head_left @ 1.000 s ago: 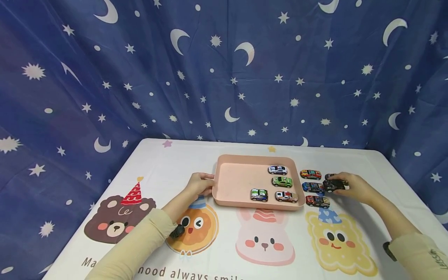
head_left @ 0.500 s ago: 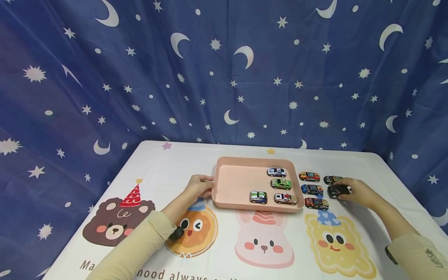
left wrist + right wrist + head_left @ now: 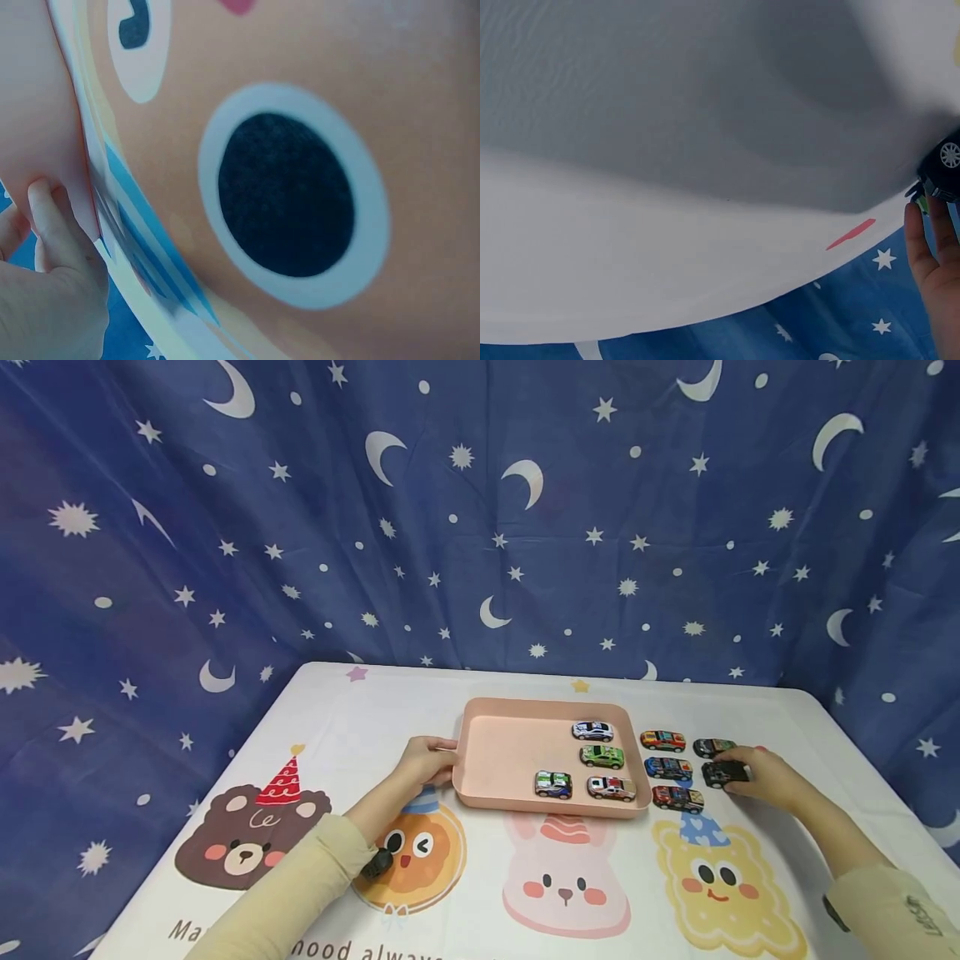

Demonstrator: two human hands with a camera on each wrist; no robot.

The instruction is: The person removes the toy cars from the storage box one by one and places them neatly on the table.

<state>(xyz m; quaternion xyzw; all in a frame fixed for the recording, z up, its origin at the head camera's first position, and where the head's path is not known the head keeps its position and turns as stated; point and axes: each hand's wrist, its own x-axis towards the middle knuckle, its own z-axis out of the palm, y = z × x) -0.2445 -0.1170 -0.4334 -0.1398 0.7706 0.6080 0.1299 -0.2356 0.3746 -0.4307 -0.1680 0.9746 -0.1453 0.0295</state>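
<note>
Printed cartoon faces (image 3: 566, 885) mark the near part of the white bench (image 3: 390, 710). Past them, the right grip (image 3: 761, 772) pinches a black toy car (image 3: 722, 774), right of three cars (image 3: 668, 768) outside the pink tray (image 3: 510, 752); the left grip (image 3: 423, 764) holds the tray by its left side. Inside it stand four cars (image 3: 601, 756). A dark car (image 3: 712, 747) sits just beyond the black one, a blue curtain (image 3: 435, 510) behind

The site presents as a curtained tabletop area, room type undeterminable, as evidenced by a blue moon-and-star curtain (image 3: 465, 572) behind a cartoon-printed white table cover (image 3: 397, 706).
</note>
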